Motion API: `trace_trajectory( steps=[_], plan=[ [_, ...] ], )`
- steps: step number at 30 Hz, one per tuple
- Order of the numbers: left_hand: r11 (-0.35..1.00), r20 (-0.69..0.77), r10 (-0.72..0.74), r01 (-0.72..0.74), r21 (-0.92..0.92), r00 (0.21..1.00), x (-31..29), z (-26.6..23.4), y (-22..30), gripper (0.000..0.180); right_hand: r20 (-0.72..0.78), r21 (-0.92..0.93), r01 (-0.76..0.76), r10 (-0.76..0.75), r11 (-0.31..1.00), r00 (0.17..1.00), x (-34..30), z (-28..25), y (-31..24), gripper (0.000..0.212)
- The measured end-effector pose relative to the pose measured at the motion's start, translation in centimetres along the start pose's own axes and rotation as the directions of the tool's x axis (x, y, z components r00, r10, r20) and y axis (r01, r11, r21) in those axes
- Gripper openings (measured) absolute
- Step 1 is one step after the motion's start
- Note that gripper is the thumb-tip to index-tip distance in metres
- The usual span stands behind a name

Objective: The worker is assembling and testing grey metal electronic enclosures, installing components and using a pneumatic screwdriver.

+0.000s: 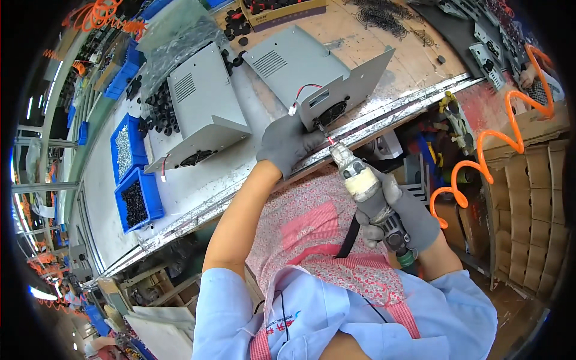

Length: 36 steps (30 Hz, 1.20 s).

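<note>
Grey panel (300, 60) by edge of surface (198, 180), bare gap left | right hand (405, 213) squeezes driver (362, 182) | left hand (287, 144): grip hidden, can't tell

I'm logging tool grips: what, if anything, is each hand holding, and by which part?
Right hand: power tool, by its body. Left hand: at the gray housing, lower corner; grip unclear.

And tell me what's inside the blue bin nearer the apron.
The blue bin holds a heap of small black pieces, too small to identify; whatever lies beneath them is hidden.
</note>
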<state>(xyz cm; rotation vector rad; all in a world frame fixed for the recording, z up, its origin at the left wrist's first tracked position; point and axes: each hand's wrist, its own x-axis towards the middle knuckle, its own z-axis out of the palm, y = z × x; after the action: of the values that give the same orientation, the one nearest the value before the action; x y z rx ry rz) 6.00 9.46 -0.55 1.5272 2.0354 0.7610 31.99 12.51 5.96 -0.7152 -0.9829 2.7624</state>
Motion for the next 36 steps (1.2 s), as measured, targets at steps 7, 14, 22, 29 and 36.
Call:
trace_trajectory(
  steps=[7,14,22,29,36],
  plan=[
    [0.996,-0.007,-0.08,0.08,-0.049,0.997,-0.7,-0.6,1.4,0.048,-0.072,-0.122,0.031,-0.04,0.992,0.997,0.3,0.4,0.1,0.083],
    [0.919,0.024,-0.109,0.11,-0.378,0.994,-2.8,-0.6,-0.1,0.051,-0.127,-0.192,0.041,-0.066,0.98,0.99,0.1,0.8,0.0,0.084],
    [0.411,0.142,0.117,0.082,-0.908,0.983,-2.8,0.1,-3.4,0.043,-0.084,-0.204,0.074,-0.093,0.976,0.992,0.4,0.4,0.5,0.082],
    [-0.499,0.187,-0.16,0.085,-0.863,0.969,-4.9,-0.7,-2.7,0.042,-0.174,-0.307,0.023,-0.08,0.951,0.981,-0.3,0.5,1.3,0.063],
    [-0.358,0.18,-0.151,0.116,-0.926,0.972,-6.6,-0.7,-2.8,0.039,-0.124,-0.473,0.029,-0.099,0.88,0.987,0.4,0.3,2.6,0.065]
  ],
)
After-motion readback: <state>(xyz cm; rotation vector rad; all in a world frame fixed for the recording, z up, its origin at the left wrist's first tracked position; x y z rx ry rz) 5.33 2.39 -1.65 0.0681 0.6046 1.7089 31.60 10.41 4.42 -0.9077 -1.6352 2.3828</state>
